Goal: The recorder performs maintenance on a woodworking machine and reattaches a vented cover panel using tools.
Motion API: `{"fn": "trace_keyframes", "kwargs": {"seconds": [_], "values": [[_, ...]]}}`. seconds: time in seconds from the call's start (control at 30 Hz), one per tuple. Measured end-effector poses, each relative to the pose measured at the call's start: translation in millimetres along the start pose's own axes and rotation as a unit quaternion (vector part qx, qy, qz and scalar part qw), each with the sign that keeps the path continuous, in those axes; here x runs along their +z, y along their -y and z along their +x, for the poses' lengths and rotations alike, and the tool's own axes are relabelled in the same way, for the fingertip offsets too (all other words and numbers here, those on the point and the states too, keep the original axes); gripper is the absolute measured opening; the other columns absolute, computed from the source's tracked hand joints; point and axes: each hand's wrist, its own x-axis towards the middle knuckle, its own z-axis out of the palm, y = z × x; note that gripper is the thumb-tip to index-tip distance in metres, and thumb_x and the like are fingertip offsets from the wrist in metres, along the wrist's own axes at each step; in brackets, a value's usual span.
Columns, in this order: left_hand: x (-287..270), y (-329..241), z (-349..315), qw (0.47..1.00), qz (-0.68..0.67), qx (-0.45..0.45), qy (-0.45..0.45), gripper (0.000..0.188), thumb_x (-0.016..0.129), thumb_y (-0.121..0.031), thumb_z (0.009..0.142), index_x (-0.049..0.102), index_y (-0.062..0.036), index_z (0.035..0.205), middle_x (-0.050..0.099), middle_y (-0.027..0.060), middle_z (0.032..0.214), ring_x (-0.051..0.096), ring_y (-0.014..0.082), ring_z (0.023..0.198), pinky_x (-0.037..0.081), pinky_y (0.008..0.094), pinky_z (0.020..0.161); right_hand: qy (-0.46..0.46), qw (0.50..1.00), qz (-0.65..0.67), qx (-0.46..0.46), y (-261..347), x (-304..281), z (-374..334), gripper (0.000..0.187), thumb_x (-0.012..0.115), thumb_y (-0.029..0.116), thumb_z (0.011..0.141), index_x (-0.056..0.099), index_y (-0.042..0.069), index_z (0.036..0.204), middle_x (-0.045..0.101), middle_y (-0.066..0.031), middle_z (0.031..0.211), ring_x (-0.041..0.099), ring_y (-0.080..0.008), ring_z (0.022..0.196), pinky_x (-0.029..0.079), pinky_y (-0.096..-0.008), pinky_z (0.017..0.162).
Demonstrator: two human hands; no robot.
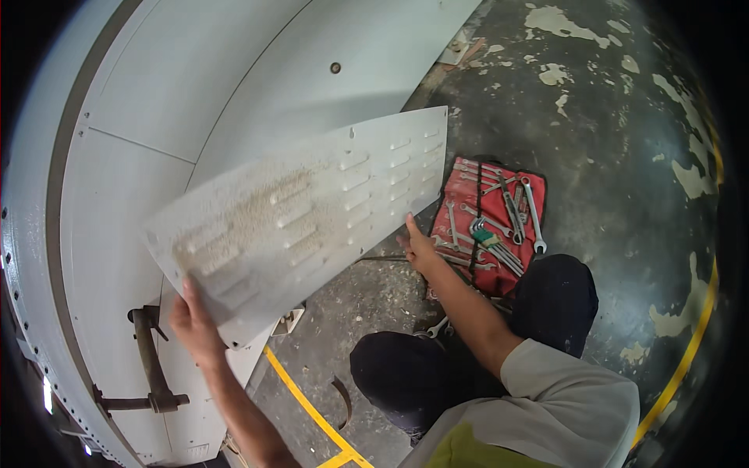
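A light grey louvred metal panel is held up in front of the white machine side, tilted with its right end higher. Brown dust coats the slots on its left half. My left hand grips the panel's lower left edge, thumb on the face. My right hand holds its lower edge toward the right end, thumb on the face and fingers behind. The panel hides part of the machine side behind it.
A red tool roll with several wrenches and a hex key set lies on the worn floor at right. A metal handle juts from the machine at lower left. A curved strip lies near the yellow floor line.
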Motion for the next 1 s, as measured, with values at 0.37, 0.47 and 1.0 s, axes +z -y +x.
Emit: {"fn": "trace_keyframes", "kwargs": {"seconds": [0.37, 0.47, 1.0], "values": [[-19, 190, -72, 0.97, -0.1, -0.045, -0.219, 0.042, 0.057, -0.034, 0.1, 0.047, -0.0106, 0.066, 0.039, -0.0105, 0.062, 0.028, 0.0018, 0.06, 0.018, 0.024, 0.052, -0.022, 0.993, -0.088, -0.081, -27, 44, 30, 0.059, 0.077, 0.065, 0.071, 0.054, 0.011, 0.077, 0.04, 0.0012, 0.061, 0.034, -0.0117, 0.046, 0.025, -0.0278, 0.041], [-32, 231, -84, 0.966, -0.107, -0.067, -0.227, 0.043, 0.057, -0.033, 0.1, 0.046, -0.0106, 0.066, 0.037, -0.0106, 0.062, 0.028, 0.0019, 0.06, 0.018, 0.0241, 0.052, -0.04, 0.986, -0.153, -0.06, -42, 49, 27, 0.057, 0.077, 0.063, 0.073, 0.055, 0.01, 0.077, 0.04, 0.0017, 0.06, 0.033, -0.0116, 0.045, 0.025, -0.0276, 0.041], [-113, 384, -100, 0.872, -0.248, -0.201, -0.372, 0.044, 0.059, -0.044, 0.097, 0.066, -0.0033, 0.084, 0.058, -0.0051, 0.08, 0.044, 0.0047, 0.072, 0.035, 0.0208, 0.066, 0.058, 0.959, -0.187, -0.206, -65, 125, -33, 0.053, 0.071, 0.054, 0.085, 0.057, 0.003, 0.08, 0.042, 0.0019, 0.065, 0.035, -0.0071, 0.051, 0.025, -0.0244, 0.044]]}}
